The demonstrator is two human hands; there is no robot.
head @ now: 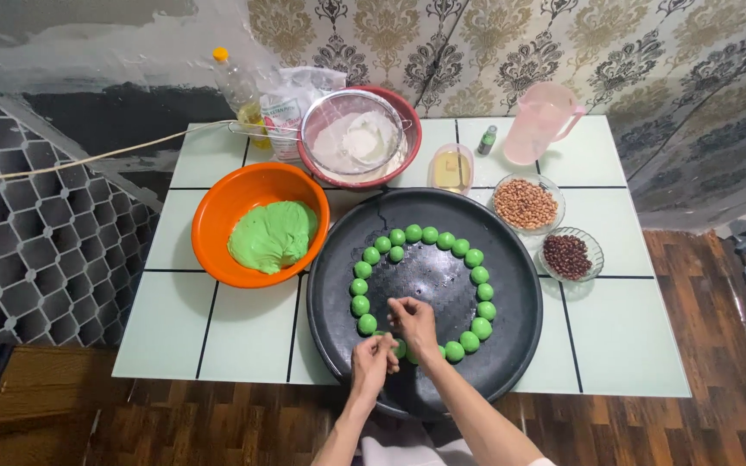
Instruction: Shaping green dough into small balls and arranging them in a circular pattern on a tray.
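— So, where are the two hands?

— Low in the middle of the frame, over the near rim of the round black tray [511, 345]. The left hand [373, 361] and the right hand [414, 321] sit close together, fingers curled narrow. I cannot tell whether either one pinches a piece of dough.

— And the green dough balls [429, 235]?

— They form a ring on the tray, each just beside the next, with one more sitting inside the ring at its top left. The ring's lower edge runs under the hands.

— What else is on the desk [623, 336]?

— Left of the tray, an orange bowl [218, 216] holds a lump of green dough [274, 235]. Right of the tray stand a glass bowl of peanuts [526, 204] and a smaller bowl of dark red beans [568, 255]. At the top, a sieve [351, 138] rests on a red bowl, with a pink jug [539, 121] toward the upper right.
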